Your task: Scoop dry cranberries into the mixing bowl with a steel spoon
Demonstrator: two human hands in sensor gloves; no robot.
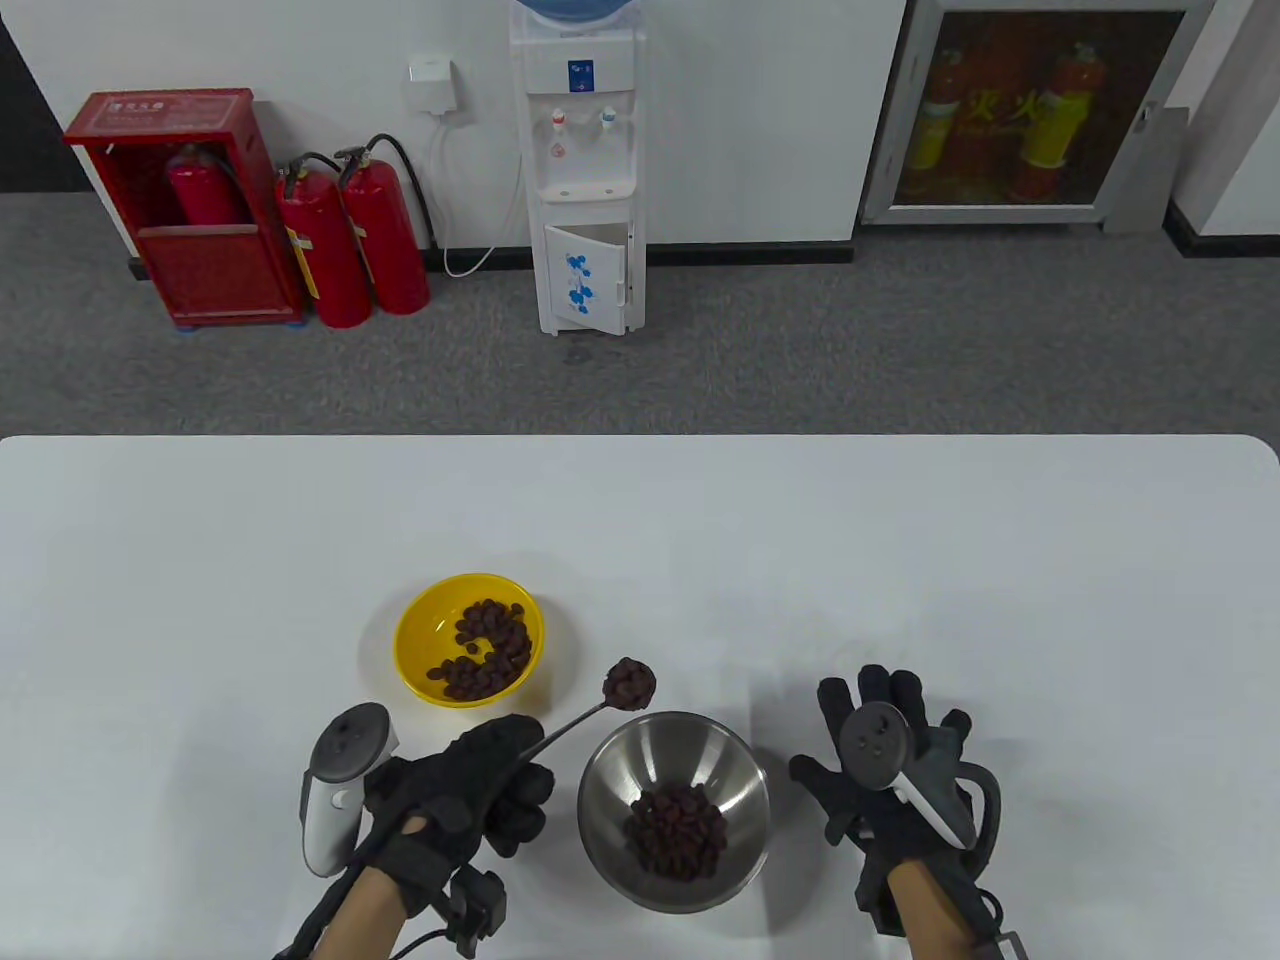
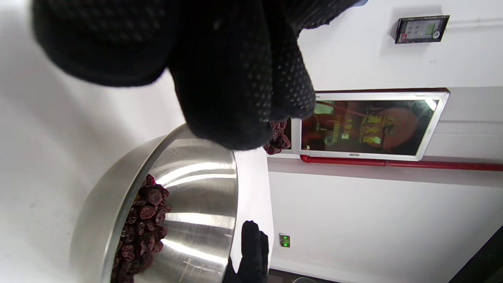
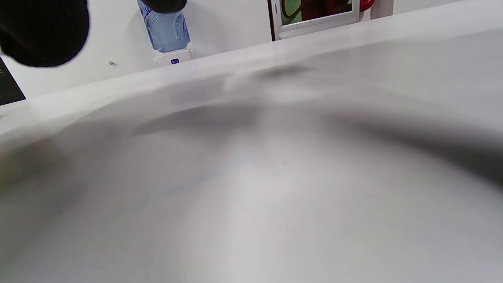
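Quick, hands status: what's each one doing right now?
Left hand: grips the steel spoon, loaded with cranberries, near the mixing bowl.
Right hand: open, fingers spread, holding nothing.

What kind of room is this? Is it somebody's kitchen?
Probably not a kitchen. It looks more like an office or workroom: a water cooler stands against the wall, red fire extinguishers sit on grey carpet, and the bowls rest on a plain white table.
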